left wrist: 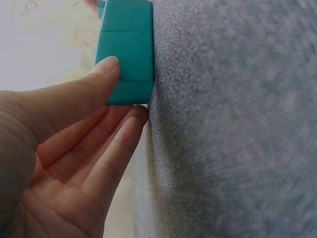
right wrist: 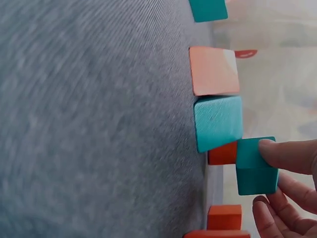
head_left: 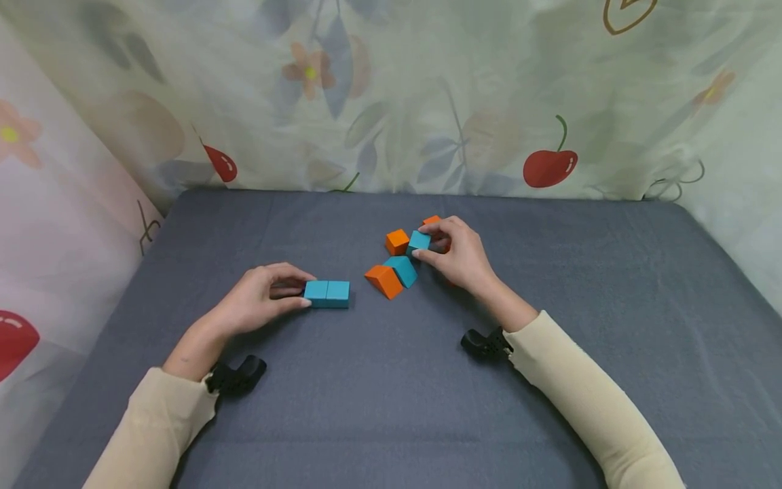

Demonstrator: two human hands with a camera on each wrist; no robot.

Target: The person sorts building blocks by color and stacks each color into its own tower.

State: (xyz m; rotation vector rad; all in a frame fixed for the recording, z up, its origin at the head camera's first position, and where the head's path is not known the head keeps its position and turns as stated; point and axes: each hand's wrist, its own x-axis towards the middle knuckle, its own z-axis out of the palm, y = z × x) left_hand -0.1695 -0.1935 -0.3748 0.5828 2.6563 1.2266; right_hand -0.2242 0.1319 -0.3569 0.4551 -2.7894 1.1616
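Observation:
My left hand (head_left: 259,295) pinches the left end of two teal blocks (head_left: 327,295) set end to end on the cloth. In the left wrist view, its thumb presses one face of the near teal block (left wrist: 126,59). My right hand (head_left: 458,252) pinches a teal cube (head_left: 419,242) between thumb and fingers. The right wrist view shows this held cube (right wrist: 256,166) raised off the cloth. Just left of it in the head view is an orange cube (head_left: 397,242). Nearer me, an orange wedge-shaped block (head_left: 384,281) leans against a teal one (head_left: 403,270).
Another orange block (head_left: 432,219) shows behind the right hand, with more orange partly hidden by its fingers. Grey cloth (head_left: 391,387) covers the table. A patterned curtain (head_left: 415,95) hangs along the back edge. Each wrist wears a black camera mount (head_left: 238,377).

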